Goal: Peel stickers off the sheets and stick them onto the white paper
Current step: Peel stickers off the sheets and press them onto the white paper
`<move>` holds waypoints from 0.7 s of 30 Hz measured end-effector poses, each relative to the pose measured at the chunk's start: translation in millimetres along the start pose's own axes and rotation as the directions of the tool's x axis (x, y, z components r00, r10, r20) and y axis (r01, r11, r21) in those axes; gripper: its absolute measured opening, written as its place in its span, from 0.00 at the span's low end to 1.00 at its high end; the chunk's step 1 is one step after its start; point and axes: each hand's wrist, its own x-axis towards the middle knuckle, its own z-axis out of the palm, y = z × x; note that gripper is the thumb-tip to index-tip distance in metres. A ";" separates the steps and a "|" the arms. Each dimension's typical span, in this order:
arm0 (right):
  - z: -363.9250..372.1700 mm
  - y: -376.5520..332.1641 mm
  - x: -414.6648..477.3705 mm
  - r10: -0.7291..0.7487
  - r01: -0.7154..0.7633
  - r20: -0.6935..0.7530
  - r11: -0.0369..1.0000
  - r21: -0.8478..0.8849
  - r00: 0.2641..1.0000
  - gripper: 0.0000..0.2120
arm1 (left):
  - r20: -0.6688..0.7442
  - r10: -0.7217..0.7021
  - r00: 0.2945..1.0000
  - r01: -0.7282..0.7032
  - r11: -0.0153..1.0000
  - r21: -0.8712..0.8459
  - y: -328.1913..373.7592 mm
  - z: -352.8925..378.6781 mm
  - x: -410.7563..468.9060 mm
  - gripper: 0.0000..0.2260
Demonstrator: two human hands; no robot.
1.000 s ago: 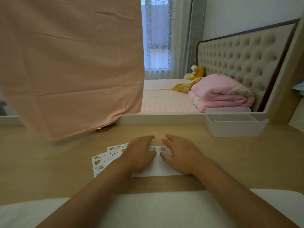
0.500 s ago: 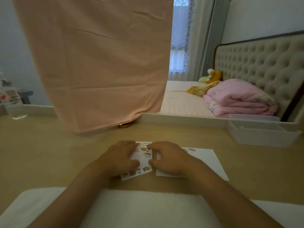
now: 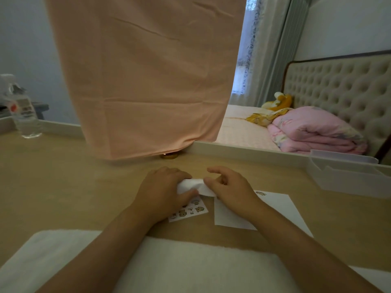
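Note:
A sticker sheet [image 3: 191,209] with small cartoon animals lies on the wooden desk, its far part bent up and curled over into a white fold [image 3: 193,186]. My left hand [image 3: 164,192] grips the fold's left side, thumb underneath. My right hand [image 3: 229,188] pinches the fold's right edge with thumb and fingers. The white paper [image 3: 281,208] lies just right of the sheet, partly under my right wrist, with one sticker [image 3: 260,193] near its far edge.
A pink cloth [image 3: 143,77] hangs down to the desk behind my hands, a gold base [image 3: 170,156] under it. A clear plastic tray [image 3: 347,176] stands at the right, a water bottle [image 3: 24,115] at the far left. A white towel [image 3: 190,265] covers the near edge.
The far part of the sticker sheet, flat half a second ago, is now lifted and folded over between both hands. The view has shifted left.

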 end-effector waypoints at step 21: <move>-30.0 -23.1 2.3 -0.144 0.150 -0.041 0.967 0.208 0.989 0.26 | -0.050 0.003 0.999 -0.016 0.964 -0.266 25.8 -29.8 7.2 0.06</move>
